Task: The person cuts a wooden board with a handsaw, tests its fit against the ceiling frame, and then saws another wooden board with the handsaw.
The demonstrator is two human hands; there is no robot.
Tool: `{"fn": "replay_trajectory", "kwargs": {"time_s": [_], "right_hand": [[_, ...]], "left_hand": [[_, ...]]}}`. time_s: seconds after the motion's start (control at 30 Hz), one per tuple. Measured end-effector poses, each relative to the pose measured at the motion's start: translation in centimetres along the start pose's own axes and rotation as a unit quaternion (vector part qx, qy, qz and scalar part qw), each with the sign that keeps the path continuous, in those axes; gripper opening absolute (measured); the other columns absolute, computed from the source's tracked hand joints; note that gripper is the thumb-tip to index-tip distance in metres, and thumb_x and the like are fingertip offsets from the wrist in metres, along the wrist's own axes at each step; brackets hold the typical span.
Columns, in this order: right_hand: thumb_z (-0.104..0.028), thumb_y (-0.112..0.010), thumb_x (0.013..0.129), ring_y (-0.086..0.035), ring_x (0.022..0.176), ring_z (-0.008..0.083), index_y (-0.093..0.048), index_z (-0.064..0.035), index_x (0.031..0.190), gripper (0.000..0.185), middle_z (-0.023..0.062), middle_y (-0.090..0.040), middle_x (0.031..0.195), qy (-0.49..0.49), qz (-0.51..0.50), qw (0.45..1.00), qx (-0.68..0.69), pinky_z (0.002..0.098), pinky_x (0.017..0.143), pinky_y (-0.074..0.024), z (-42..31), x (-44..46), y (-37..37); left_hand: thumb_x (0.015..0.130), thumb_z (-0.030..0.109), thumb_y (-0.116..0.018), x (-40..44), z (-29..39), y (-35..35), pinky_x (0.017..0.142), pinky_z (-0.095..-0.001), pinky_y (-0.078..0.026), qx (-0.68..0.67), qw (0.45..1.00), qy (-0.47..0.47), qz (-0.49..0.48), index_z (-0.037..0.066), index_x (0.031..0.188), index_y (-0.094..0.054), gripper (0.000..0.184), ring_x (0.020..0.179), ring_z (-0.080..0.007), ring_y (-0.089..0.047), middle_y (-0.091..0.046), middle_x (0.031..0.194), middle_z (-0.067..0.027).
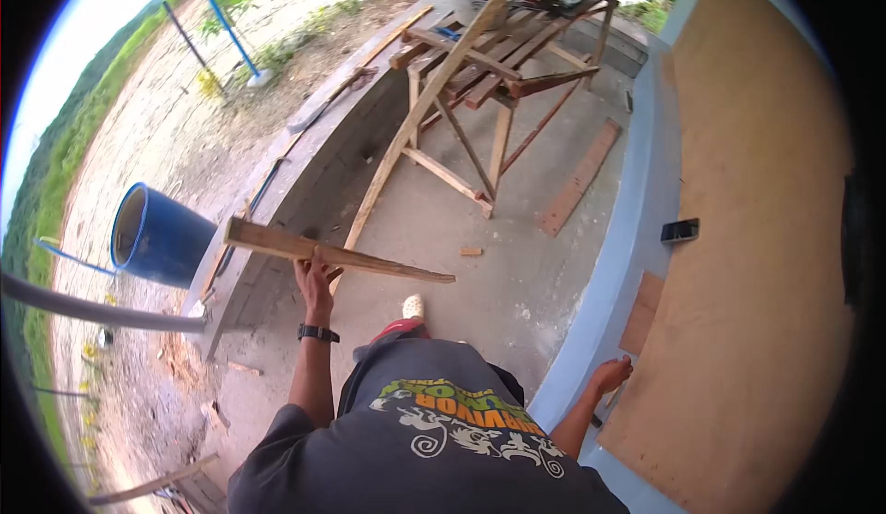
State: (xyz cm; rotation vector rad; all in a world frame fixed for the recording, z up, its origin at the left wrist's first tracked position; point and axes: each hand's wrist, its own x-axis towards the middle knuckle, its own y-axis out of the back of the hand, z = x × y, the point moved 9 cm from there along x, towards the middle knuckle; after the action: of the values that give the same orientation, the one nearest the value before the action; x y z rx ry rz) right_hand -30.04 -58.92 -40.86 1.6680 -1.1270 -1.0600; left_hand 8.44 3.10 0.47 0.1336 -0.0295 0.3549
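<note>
My left hand [318, 283] is raised, with its fingers wrapped round a narrow length of wood [346, 257] that lies roughly level across the view. The wood is thicker at its left end and thins toward the right. My right hand [611, 375] is low beside the blue ledge, by the lower edge of a large plywood sheet [757, 228]. Its fingers are curled together. A small dark and grey thing [604, 411] shows just below it, and what the fingers hold is too small to name.
A rough sawhorse table [498, 57] stands ahead, with a long plank [406, 136] leaning on it. A reddish board [581, 177] and a small offcut [471, 251] lie on the concrete floor. A blue drum [175, 237] stands beyond the low wall. A black phone-like object [680, 231] rests by the plywood.
</note>
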Motion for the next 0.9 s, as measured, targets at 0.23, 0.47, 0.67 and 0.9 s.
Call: {"fn": "replay_trajectory", "kwargs": {"time_s": [0.23, 0.47, 0.67, 0.9], "right_hand": [[-0.010, -0.062, 0.101, -0.064, 0.109, 0.0393, -0.060, -0.0014, 0.124, 0.025, 0.0202, -0.061, 0.120, 0.306, 0.063, 0.944, 0.101, 0.0481, 0.089, -0.0541, -18.6, 15.7, 14.5], [-0.007, -0.063, 0.099, -0.064, 0.111, 0.0369, -0.059, -0.0011, 0.126, 0.027, 0.0186, -0.061, 0.120, 0.424, 0.033, 0.894, 0.139, 0.0446, 0.093, -0.0544, -37.3, 17.4, 15.4], [-0.014, -0.065, 0.101, -0.064, 0.106, 0.0350, -0.059, -0.0020, 0.125, 0.028, 0.0179, -0.062, 0.115, 0.477, 0.086, 0.858, 0.170, 0.0445, 0.091, -0.0522, -53.6, 23.0, 20.2], [-0.021, -0.063, 0.102, -0.065, 0.105, 0.0358, -0.060, -0.0056, 0.122, 0.025, 0.0160, -0.066, 0.112, 0.513, 0.127, 0.827, 0.194, 0.0437, 0.088, -0.0548, -73.6, 37.8, 21.9]], "left_hand": [[0.104, 0.024, -0.065, -5.4, -14.6, -15.2, 0.073, -0.0387, -0.067, -0.091, 0.992, 0.087, 0.004, 0.006, 0.130, -0.050, 0.035, 0.109, -0.0255, -0.069, -0.062, 0.120, -0.0123], [0.104, 0.023, -0.065, 1.6, -17.2, -19.6, 0.076, -0.0322, -0.060, -0.067, 0.995, 0.069, -0.037, 0.005, 0.125, -0.053, 0.030, 0.100, -0.0162, -0.065, -0.062, 0.115, -0.0082], [0.107, 0.017, -0.057, 5.8, -16.9, -21.9, 0.084, -0.0254, -0.044, -0.079, 0.996, 0.010, -0.026, 0.005, 0.123, -0.057, 0.020, 0.093, -0.0080, -0.052, -0.062, 0.105, 0.0004], [0.112, 0.044, -0.046, 8.2, -19.4, -21.2, 0.103, -0.0322, -0.040, -0.056, 0.989, 0.073, 0.114, 0.002, 0.146, -0.048, 0.054, 0.113, -0.0146, -0.052, -0.059, 0.118, -0.0040]]}}
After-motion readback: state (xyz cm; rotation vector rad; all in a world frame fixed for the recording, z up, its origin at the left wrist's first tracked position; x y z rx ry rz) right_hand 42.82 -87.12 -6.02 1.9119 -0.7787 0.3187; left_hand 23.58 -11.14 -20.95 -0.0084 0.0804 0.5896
